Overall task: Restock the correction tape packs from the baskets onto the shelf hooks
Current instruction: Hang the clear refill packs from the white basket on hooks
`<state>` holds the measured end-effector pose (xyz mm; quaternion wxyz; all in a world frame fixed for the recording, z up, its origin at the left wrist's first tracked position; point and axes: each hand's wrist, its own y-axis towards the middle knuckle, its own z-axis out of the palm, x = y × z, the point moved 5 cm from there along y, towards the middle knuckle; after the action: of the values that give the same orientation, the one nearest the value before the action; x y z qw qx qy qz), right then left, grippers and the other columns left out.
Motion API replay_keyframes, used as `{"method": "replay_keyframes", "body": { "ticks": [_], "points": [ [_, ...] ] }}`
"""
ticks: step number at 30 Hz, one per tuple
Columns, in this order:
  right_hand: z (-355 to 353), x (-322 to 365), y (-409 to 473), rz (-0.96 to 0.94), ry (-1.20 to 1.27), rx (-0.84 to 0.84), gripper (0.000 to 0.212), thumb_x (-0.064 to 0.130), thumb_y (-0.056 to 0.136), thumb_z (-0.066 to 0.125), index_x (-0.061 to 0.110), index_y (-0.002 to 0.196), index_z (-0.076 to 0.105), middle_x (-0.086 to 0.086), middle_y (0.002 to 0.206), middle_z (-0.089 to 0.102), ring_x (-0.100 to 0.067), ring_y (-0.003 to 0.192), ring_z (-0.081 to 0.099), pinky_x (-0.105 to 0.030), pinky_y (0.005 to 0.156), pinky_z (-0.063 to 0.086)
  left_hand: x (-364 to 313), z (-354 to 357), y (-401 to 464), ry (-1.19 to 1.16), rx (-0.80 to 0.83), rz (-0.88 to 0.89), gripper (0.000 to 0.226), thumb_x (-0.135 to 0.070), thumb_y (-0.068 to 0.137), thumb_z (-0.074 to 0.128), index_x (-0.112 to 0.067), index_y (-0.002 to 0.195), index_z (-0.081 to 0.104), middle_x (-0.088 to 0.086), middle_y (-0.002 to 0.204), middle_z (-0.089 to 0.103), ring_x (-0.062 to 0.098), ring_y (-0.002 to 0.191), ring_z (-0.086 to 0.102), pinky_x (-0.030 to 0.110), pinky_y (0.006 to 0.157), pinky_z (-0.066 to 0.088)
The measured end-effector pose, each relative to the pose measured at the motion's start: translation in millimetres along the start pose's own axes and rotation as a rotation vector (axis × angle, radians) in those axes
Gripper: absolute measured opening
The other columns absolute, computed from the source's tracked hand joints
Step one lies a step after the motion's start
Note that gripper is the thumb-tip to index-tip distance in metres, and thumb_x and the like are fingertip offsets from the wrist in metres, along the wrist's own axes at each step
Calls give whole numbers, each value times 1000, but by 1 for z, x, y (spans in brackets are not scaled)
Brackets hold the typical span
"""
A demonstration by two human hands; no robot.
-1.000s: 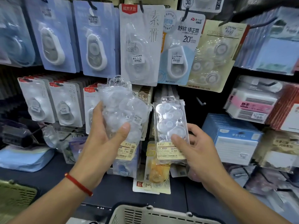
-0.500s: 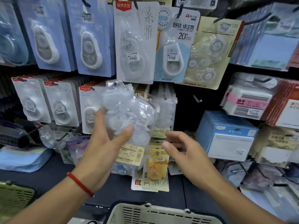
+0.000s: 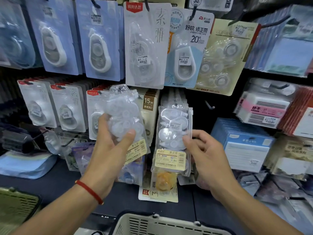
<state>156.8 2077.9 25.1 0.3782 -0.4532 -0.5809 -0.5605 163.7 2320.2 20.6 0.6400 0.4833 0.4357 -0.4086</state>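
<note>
My left hand [image 3: 110, 150] holds a bundle of clear correction tape packs [image 3: 125, 119] upright in front of the lower row of hooks, thumb pressed across the front and fingers curled behind; how many packs the bundle contains cannot be made out through the glare on the plastic. A yellow label at its lower end is partly covered by my thumb. Just to the right, a single clear pack [image 3: 172, 133] hangs before a stack of like packs; its top edge merges with those behind it, so the hook that carries it is hidden. My right hand [image 3: 208, 158] meets this pack at its right edge, the fingertips [image 3: 186, 141] lightly curled against the plastic; whether the grip pinches the pack or merely touches it cannot be told. Beneath the pack an orange-filled pack [image 3: 163, 182] is half covered. A bare hook [image 3: 209, 106] projects from the dark panel to the right. Above hang larger carded tapes, among them a white card [image 3: 145, 46] and a pale blue card [image 3: 186, 51]. A red cord [image 3: 89, 191] circles my left wrist. At the bottom edge a beige basket [image 3: 160, 224] is cut off, its contents out of sight; a green basket [image 3: 15, 206] is cropped at lower left.
</note>
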Motion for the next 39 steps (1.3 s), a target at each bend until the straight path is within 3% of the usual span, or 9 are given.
{"method": "replay_keyframes", "body": {
  "ticks": [6,13,16,19,22,24,27,31,39],
  "points": [
    [0,6,6,-30,23,-46,14,31,104,64,22,103,75,7,75,78,4,47,61,-7,47,43,-4,-1,1,-18,-16,1,63,-26,100,70,-57,143,36,-5,140,64,25,124,67,55,108,51],
    [-5,-1,10,15,-134,-123,17,46,100,65,32,105,73,16,93,79,1,89,74,-12,70,52,-9,-4,2,-4,-34,11,57,-27,81,60,-76,108,49,-13,112,75,28,107,74,63,90,59],
    [-8,-10,7,71,-390,-150,31,49,96,68,36,124,61,21,110,69,5,101,65,-25,88,53,-6,-1,2,80,28,68,55,-25,87,61,-71,112,46,-5,112,74,20,99,75,38,77,64],
    [10,-11,-3,26,-388,2,34,61,91,66,42,119,68,24,115,70,8,106,63,-27,95,53,6,13,-6,118,217,58,58,-14,99,69,-59,127,45,-6,116,74,4,101,74,16,75,59],
    [25,-10,-10,-10,-317,101,35,65,89,65,37,110,71,17,106,75,-3,98,69,-37,89,57,17,31,-19,107,388,2,56,-15,96,73,-43,136,44,-7,124,75,11,114,72,20,91,57],
    [25,-10,-10,-4,-222,71,16,46,97,71,31,101,72,10,100,79,-10,95,75,-44,87,60,18,34,-22,122,367,16,58,-18,95,76,-44,134,44,-10,124,74,8,115,71,20,91,57],
    [18,-9,-10,7,-131,27,7,34,100,69,27,98,69,4,97,81,-15,91,78,-38,79,61,13,30,-19,125,290,37,56,-24,96,74,-52,133,42,-18,125,73,2,114,70,27,92,61],
    [10,-4,-6,57,-47,-19,13,34,101,67,22,101,69,-2,94,82,-22,86,80,-44,72,63,11,22,-12,41,202,-41,48,-16,102,62,-56,124,47,-15,120,72,13,100,76,48,68,66],
    [-1,2,5,102,29,2,30,49,93,72,21,103,75,-7,94,82,-27,87,81,-56,85,64,8,15,-8,10,137,10,46,-16,101,59,-58,118,49,-5,127,69,19,95,76,47,62,66]
  ]
}}
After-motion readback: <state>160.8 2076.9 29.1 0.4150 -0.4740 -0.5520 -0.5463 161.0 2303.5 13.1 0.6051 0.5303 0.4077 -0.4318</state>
